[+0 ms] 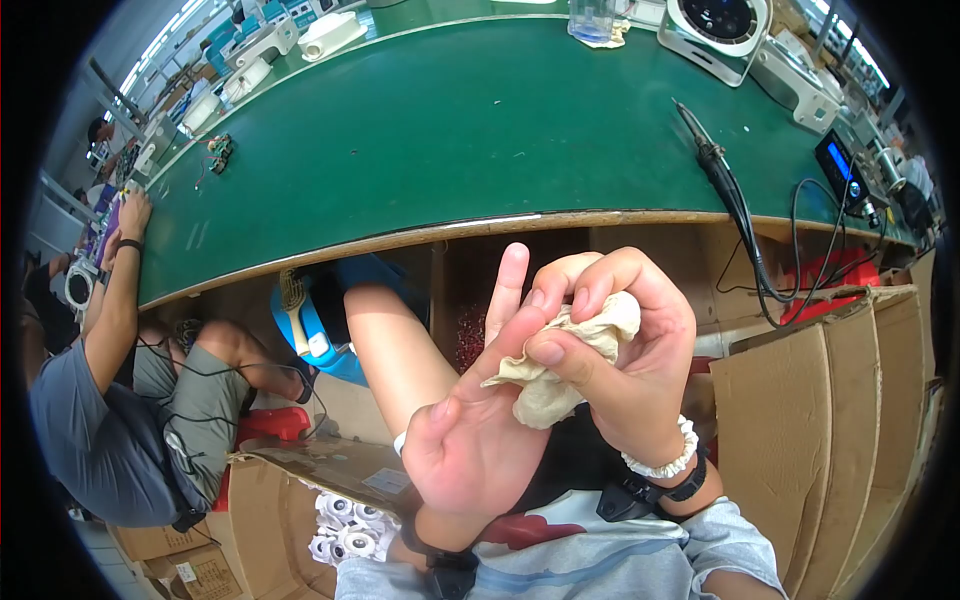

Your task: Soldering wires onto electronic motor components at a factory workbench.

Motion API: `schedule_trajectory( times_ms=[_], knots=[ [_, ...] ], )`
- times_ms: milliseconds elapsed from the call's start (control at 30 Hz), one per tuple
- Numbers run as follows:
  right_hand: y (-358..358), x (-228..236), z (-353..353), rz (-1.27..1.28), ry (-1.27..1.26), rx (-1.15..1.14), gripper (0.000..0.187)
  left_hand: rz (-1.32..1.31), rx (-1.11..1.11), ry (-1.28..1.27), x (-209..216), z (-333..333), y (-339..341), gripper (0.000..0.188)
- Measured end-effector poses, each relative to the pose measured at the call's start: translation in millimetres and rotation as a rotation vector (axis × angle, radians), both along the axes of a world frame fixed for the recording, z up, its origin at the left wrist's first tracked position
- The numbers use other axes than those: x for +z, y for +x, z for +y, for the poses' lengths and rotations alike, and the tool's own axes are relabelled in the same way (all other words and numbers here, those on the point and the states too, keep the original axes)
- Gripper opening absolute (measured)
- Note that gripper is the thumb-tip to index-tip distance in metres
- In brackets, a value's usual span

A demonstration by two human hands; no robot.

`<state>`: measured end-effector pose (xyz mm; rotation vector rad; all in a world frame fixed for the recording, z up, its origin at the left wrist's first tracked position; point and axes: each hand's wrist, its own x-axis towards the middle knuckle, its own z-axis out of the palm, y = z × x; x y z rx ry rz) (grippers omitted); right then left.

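Head view: at the left end of the long green counter with a wooden front edge point(400, 150), a seated person in a dark grey shirt and grey-green shorts point(100, 440) rests a hand on its edge. A small green circuit board with thin wires point(219, 153) lies on the counter's left part. Below the counter's near edge come a bright blue plastic container point(335, 350) with a pale-handled brush point(295, 310) at its side, then, nearer the wearer, a cluster of white round-centred parts point(352, 530) beside brown cardboard. Before the counter's middle, the left hand point(485, 440) is palm up, its fingers spread apart, one pointing upward, others reaching to a thin, crumpled, cream-coloured soft piece point(550, 395). That piece is in front of the counter's near edge, with the fingers of the right hand point(645, 345) clamped on it. Near the counter's far edge is a clear plastic cup point(592, 20); farther right, a white device with a black round face point(718, 22). A black pen-shaped soldering iron point(708, 150) and a black box with a blue display point(838, 165) occupy the counter's right part, above an open brown cardboard box point(775, 420).
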<state>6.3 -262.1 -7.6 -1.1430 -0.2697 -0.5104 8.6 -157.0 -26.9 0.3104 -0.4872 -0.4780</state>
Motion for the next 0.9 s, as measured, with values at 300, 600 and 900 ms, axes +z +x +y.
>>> schedule_trajectory(
  times_ms=[300,600,900],
  knots=[
    [5.2,2.9,-7.3,-0.023,-0.044,-0.043,0.023,-0.001,-0.037,0.154,3.0,-4.5,7.3,0.055],
    [3.5,-1.1,13.3,0.231,-0.213,-0.228,0.021,0.178,-0.049,-0.047,-0.9,13.0,4.8,0.054],
    [-11.8,-21.4,-5.1,0.165,-0.297,-0.173,0.016,0.497,0.063,-0.081,18.6,7.9,-25.7,0.020]
  ],
)
